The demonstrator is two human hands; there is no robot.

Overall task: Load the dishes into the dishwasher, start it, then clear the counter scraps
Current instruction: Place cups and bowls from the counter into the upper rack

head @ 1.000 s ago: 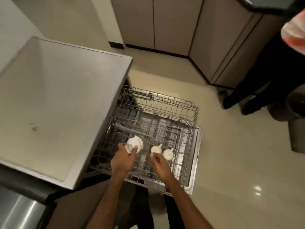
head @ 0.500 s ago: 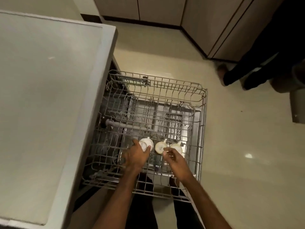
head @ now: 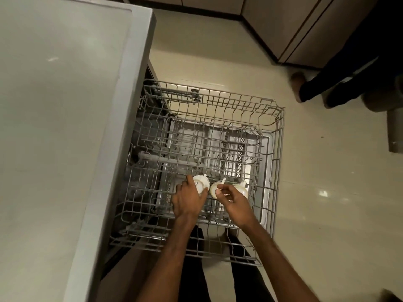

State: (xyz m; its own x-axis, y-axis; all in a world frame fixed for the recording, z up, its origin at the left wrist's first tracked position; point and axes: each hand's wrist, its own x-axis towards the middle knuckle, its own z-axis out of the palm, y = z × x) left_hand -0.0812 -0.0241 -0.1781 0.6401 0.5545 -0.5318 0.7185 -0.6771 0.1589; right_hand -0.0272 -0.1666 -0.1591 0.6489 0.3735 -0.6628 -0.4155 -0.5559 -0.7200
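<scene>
Hands (head: 188,201) (head: 236,202) holding cups (head: 201,182) in rack (head: 279,149), counter (head: 54,127) alongside, another person's legs (head: 327,83) beyond.

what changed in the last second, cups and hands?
Left hand carried the left cup down into the rack, beside the middle cup; it still grips it. Right hand stayed with fingertips at the middle cup. Right cup and rack unmoved.

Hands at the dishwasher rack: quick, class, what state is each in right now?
Left hand: grips the left cup in the rack.
Right hand: pinches the middle cup beside it.
</scene>
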